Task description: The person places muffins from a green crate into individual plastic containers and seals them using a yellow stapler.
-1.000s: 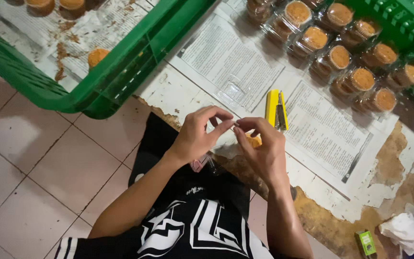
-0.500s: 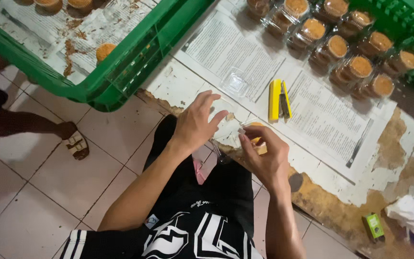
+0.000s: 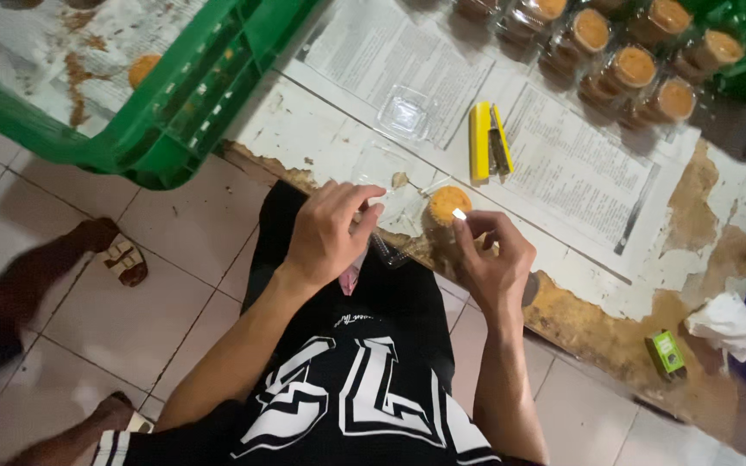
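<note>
A round orange cake sits in a clear plastic container at the table's near edge, just above my lap. My left hand curls over the container's left side, fingers closed on the clear plastic. My right hand is on the right of the cake and pinches a small white piece against its top. A yellow stapler lies on the newspaper just beyond my hands.
A green crate with one loose cake stands at the left. Several packed cakes line the back right. An empty clear tray, a small green box and a white cloth lie around. Another person's sandalled foot is on the floor.
My hands have dropped toward the table edge and parted slightly, and the orange cake now shows between them. Another person's foot stays in view at the left.
</note>
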